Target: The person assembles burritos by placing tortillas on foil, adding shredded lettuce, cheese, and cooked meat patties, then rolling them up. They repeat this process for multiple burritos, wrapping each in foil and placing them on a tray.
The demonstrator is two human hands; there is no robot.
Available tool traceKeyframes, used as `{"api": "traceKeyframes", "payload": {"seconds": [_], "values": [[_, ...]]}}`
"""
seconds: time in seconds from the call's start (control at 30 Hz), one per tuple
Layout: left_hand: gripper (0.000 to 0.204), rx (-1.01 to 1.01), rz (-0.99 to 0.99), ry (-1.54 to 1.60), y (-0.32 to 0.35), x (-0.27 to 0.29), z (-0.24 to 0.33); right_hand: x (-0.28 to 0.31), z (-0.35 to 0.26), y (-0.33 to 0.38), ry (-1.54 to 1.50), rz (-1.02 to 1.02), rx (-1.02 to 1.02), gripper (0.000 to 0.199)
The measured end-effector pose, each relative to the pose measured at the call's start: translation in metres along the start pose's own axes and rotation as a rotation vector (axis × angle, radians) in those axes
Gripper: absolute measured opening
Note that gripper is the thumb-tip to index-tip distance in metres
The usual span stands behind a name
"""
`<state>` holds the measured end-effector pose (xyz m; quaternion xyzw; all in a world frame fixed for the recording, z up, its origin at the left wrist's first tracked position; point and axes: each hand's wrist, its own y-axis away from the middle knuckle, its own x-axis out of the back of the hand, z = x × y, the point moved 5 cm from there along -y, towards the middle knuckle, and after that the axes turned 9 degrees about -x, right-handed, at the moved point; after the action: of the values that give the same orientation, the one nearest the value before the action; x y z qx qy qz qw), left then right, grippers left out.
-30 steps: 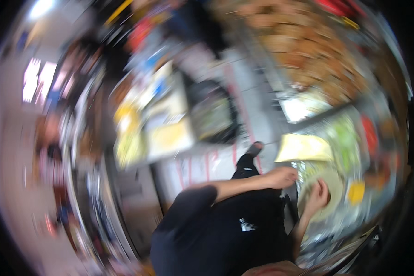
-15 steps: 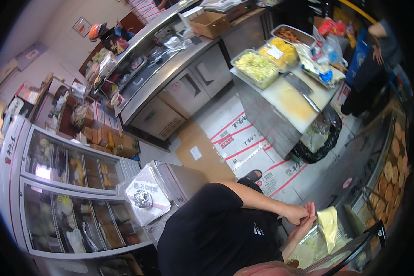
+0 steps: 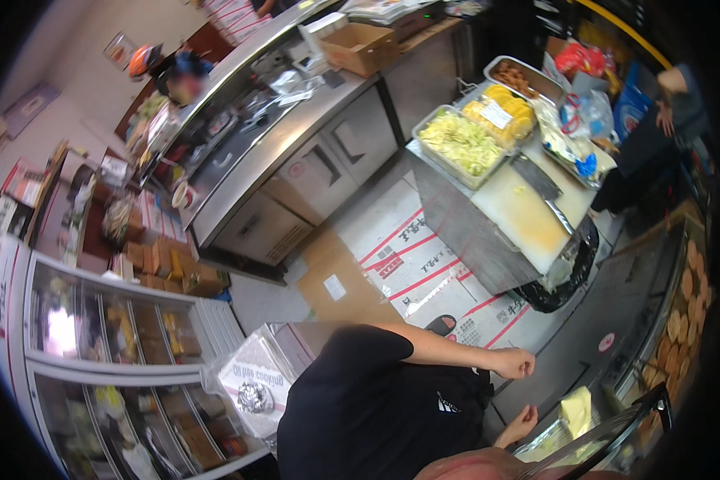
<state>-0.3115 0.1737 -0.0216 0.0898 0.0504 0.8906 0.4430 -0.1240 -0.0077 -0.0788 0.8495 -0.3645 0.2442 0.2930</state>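
My left hand [image 3: 514, 363] is held out in front of my black shirt, its fingers curled into a fist. Whatever it holds, if anything, is hidden. Lower down and apart from it is my right hand [image 3: 520, 424], with its fingers bent inward; I cannot make out anything in them. Nearest to the right hand is a shiny foil-like tray [image 3: 546, 442] with a pale yellow sheet [image 3: 576, 412] standing up at its edge. A dark curved frame [image 3: 636, 416] partly covers that corner.
Round flatbreads [image 3: 677, 328] lie on a griddle at the right. A steel table carries a cutting board [image 3: 528, 220], a cleaver [image 3: 536, 176], and a tub of shredded cabbage [image 3: 460, 140]. Another person [image 3: 652, 152] stands behind it. A glass-door fridge [image 3: 116, 316] and foil ball [image 3: 254, 397] are left.
My hands were together, the left fist against the open right palm. They have separated, and the right fingers have curled. The view has shifted slightly.
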Motion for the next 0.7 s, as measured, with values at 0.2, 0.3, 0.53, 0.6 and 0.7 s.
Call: {"api": "traceKeyframes", "payload": {"seconds": [0.2, 0.3, 0.53, 0.6, 0.7], "values": [[0.02, -0.096, -0.274, -0.093, -0.014, -0.048, 0.042, 0.073, 0.058, 0.071, 0.733, 0.458, -0.145, 0.049], [0.018, -0.206, -0.313, -0.175, -0.033, -0.1, 0.04, 0.085, 0.089, 0.087, 0.738, 0.433, -0.092, 0.061], [0.019, -0.385, -0.374, -0.192, -0.083, -0.175, 0.057, 0.109, 0.062, 0.011, 0.255, 0.648, 0.158, 0.003], [0.022, -0.279, -0.538, -0.312, -0.098, -0.212, 0.067, 0.116, 0.092, 0.016, 0.218, 0.76, 0.144, 0.005], [0.036, -0.626, -0.789, -0.56, -0.119, -0.288, 0.042, 0.133, 0.115, 0.038, 0.154, 0.806, -0.024, 0.007]]}}
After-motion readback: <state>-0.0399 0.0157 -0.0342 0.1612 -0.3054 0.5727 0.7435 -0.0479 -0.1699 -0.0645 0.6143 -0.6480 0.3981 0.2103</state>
